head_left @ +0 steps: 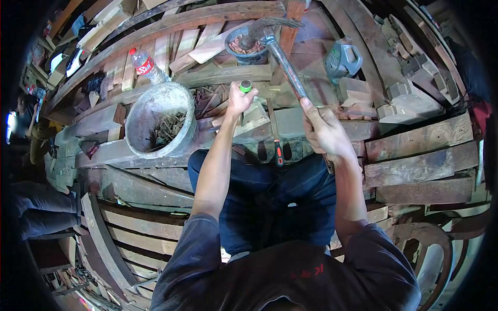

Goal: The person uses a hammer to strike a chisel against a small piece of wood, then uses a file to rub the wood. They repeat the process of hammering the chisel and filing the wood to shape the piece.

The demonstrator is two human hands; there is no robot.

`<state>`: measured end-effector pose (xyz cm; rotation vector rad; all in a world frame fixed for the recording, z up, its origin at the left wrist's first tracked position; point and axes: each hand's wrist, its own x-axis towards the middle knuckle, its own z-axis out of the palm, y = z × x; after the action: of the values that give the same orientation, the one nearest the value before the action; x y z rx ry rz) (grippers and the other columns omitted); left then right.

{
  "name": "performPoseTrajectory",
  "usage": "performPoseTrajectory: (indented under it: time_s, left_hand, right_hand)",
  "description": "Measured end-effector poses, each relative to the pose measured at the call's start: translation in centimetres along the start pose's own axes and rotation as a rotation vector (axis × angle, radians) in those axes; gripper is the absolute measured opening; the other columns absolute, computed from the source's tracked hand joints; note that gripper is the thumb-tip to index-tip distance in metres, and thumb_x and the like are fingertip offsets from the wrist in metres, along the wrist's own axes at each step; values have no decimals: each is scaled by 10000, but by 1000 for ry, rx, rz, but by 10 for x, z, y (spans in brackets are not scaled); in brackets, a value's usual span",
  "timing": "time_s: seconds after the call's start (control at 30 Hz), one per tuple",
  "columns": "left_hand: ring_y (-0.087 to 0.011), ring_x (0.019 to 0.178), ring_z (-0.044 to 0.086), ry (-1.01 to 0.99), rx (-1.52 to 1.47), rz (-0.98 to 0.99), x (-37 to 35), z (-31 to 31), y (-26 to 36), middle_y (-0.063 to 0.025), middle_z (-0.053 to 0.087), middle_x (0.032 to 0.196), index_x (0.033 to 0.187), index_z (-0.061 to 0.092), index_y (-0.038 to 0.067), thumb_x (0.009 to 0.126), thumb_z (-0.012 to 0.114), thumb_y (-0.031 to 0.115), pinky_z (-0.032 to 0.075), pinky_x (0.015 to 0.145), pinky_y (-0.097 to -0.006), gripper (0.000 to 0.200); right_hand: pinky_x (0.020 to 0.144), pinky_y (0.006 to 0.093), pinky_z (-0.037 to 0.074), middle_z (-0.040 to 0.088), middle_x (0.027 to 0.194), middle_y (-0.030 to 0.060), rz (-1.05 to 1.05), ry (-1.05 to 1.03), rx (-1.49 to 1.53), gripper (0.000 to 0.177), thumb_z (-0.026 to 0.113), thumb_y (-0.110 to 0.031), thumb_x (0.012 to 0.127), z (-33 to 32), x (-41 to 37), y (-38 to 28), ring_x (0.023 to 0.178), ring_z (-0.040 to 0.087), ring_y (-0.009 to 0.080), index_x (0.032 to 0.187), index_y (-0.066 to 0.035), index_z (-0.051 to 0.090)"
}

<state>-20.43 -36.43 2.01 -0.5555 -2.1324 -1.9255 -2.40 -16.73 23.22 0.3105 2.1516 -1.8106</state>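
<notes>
My right hand (327,129) is wrapped round the worn blue-grey shaft of a claw hammer (285,65). The hammer is raised, its rusty head up and to the left of the hand. In my left hand (239,101) is a chisel (246,84), gripped upright, with its green, dark-capped handle end facing up. The fist and the work below hide its blade. Pale wood (253,119) lies just under that hand. Between my knees rests a tool with an orange-and-black handle (279,153) and a long flat shank.
A large whitish bucket (187,111) with wood scraps stands left, beside a red-capped plastic bottle (148,66). Behind the hammer is a dark pail (233,51) of chips. A grey-blue jug (343,59) stands at right, near stacked timber (420,166). Another person's legs (46,205) show at far left.
</notes>
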Motion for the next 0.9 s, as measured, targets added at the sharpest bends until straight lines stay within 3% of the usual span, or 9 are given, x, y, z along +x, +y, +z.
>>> performPoseTrajectory:
  time_s: [0.2,0.33,0.43,0.67,0.73,0.9]
  left_hand:
    - [-171,490,446,-63,17,-17,3,6,6,-62,483,528,602,496,14,707,716,145,364,498,-345,276]
    - [-93,440,470,-39,109,208,6,8,11,-9,509,485,592,544,25,755,654,145,369,446,-288,231]
    - [-212,491,501,-63,67,29,4,12,11,-88,518,537,608,521,5,704,707,139,410,534,-360,248]
    - [-169,507,490,-77,70,56,2,10,14,-66,532,556,632,542,9,691,718,131,401,516,-334,222]
    - [-162,500,470,-53,28,111,1,10,15,-56,511,543,615,518,13,685,720,125,383,504,-334,241]
    - [-139,479,415,-70,46,12,0,6,12,-36,473,522,580,473,22,688,701,115,348,488,-335,269]
  right_hand:
    - [319,233,167,295,492,-75,182,-103,49,579,510,-612,937,-7,16,38,351,248,42,668,-112,397]
    - [334,243,161,272,494,-86,202,-15,133,573,506,-577,956,-9,20,42,355,231,38,626,-123,390]
    - [330,240,161,285,492,-79,121,-54,237,576,496,-582,959,-17,13,31,352,235,42,630,-119,398]
    - [329,255,182,302,490,-69,222,-97,71,573,491,-559,972,-14,24,53,356,244,52,619,-114,411]
    - [322,239,164,285,497,-74,178,-81,110,566,490,-573,965,-15,16,44,352,231,39,644,-118,392]
    - [320,234,153,270,495,-80,90,-86,141,569,482,-581,965,-9,8,39,346,228,32,651,-117,380]
